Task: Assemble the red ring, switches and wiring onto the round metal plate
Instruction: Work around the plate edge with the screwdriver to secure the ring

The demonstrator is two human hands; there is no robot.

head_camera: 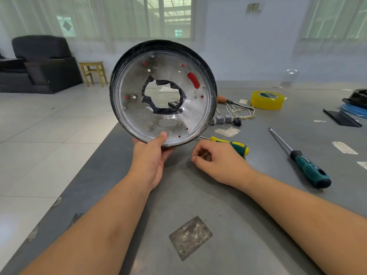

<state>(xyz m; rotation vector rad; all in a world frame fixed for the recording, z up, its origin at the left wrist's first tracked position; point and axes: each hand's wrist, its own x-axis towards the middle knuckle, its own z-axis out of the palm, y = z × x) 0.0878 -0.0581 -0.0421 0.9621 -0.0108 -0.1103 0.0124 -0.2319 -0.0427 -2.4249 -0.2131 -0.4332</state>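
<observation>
Metal plate [139, 120] held upright above desk [218, 195] edge, left hand [151, 153] pinching lower rim. Right hand [216, 161] loosely curled on desk, holding nothing visible. Switches with wiring [228, 117] lie behind, unattached. Risk: single-point grip, plate may slip and drop.

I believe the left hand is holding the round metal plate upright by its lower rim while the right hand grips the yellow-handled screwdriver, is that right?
Not quite. In the head view the left hand does hold the round metal plate upright by its lower rim, but the right hand rests loosely curled on the table, beside the yellow-handled screwdriver, not gripping it.
</observation>
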